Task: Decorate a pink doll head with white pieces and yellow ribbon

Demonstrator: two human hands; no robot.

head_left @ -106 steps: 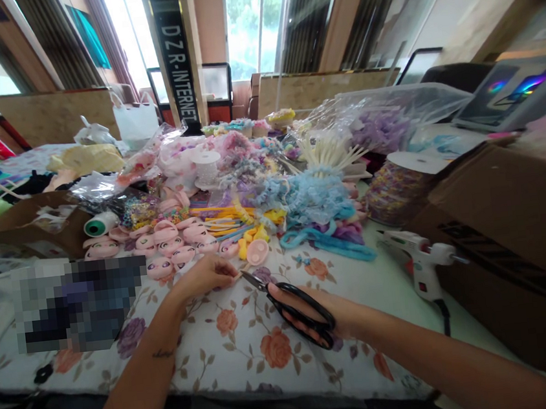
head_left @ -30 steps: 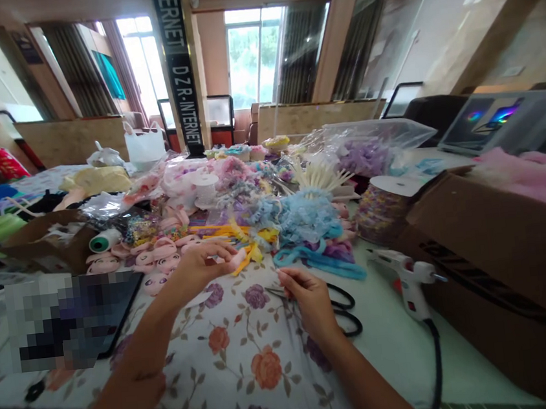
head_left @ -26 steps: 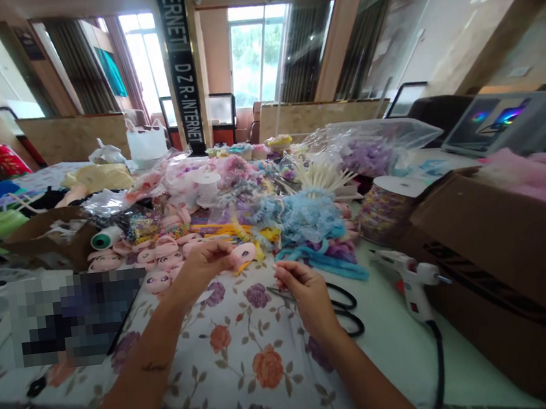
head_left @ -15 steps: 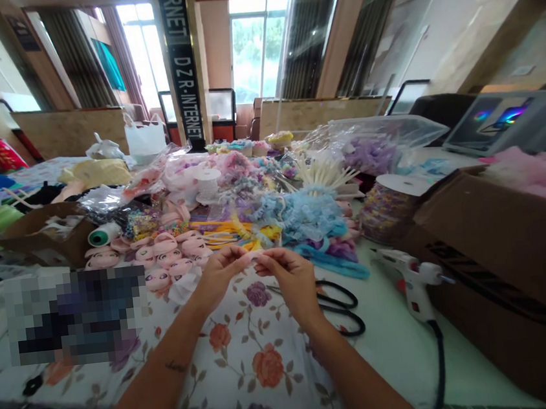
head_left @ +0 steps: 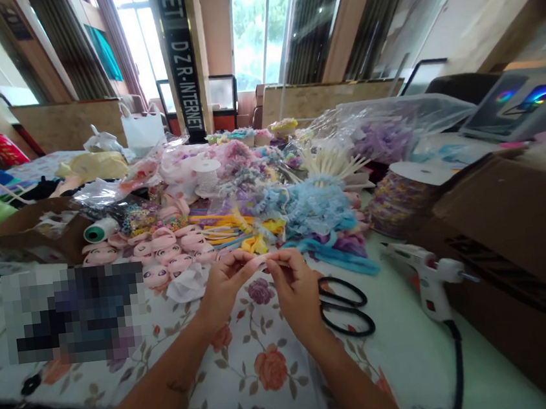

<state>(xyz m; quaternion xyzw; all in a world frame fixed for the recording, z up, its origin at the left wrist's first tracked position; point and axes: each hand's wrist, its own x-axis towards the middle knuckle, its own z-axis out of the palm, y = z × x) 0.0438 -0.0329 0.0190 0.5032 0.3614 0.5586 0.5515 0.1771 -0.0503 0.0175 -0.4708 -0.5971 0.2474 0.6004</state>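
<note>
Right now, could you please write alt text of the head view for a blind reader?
A left hand and right hand pinch a small pale piece over a floral cloth. Scissors and a white glue gun are at right; pink toy faces and blue ruffles crowd behind.

A flowered cloth [head_left: 233, 378] covers most of the near tabletop [head_left: 403, 327]. From the cloth's middle, scissors [head_left: 349, 306] lie at four o'clock, a glue gun [head_left: 426, 273] at three, a large spool [head_left: 395, 205] at two, pink doll heads [head_left: 166, 255] at ten, crumpled paper [head_left: 184, 285] at nine.
</note>
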